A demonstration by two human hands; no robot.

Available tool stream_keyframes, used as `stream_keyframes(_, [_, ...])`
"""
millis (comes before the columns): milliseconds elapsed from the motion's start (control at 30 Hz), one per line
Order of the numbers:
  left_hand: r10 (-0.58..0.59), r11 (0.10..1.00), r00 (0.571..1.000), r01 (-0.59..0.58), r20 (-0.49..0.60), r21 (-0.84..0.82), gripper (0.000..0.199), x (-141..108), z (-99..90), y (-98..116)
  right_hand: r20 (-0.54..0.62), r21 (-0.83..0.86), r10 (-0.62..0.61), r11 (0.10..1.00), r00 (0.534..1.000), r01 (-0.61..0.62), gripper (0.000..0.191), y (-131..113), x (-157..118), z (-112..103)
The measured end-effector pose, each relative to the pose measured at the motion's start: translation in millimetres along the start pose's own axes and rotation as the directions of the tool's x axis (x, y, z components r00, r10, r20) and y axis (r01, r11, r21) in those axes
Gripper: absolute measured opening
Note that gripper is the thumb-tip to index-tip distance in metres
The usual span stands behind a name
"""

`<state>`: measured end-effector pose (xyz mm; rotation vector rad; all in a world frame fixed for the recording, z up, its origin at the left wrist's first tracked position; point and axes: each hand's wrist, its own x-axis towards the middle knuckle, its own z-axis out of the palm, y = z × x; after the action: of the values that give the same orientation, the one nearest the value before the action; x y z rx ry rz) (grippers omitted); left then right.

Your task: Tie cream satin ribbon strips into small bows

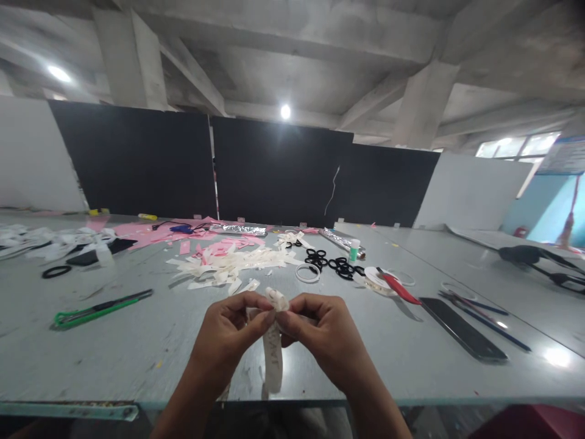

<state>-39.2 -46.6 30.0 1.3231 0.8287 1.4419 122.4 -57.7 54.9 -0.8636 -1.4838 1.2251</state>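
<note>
Both hands meet above the front of the grey table. Between thumb and fingers, my left hand (237, 326) pinches a pale paper strip (274, 360) at its bunched upper end. My right hand (315, 329) grips the same bunched end from the other side, thumbs almost touching. The strip's lower part hangs down between the hands and carries dark lettering. Just beyond the fingertips lies a loose pile of cream strips (242, 261). A white ring (308, 273) and several black rings (342, 267) lie behind my right hand.
A green-handled cutter (100, 310) lies at left near a black ring (56, 272). At right are a tape roll (379, 281), a red-handled knife (400, 288), a dark flat phone-like slab (464, 329) and thin pencil-like tools (489, 317). Pink scraps (146, 235) and foil-wrapped bars (240, 230) lie toward the black panels.
</note>
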Motion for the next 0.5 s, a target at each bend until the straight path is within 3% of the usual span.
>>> stream_keyframes(500, [-0.081, 0.981, 0.996, 0.084, 0.024, -0.173, 0.020, -1.0, 3.9, 3.7, 0.046, 0.067, 0.031, 0.997, 0.998, -0.034, 0.026, -10.4, -5.0, -0.2])
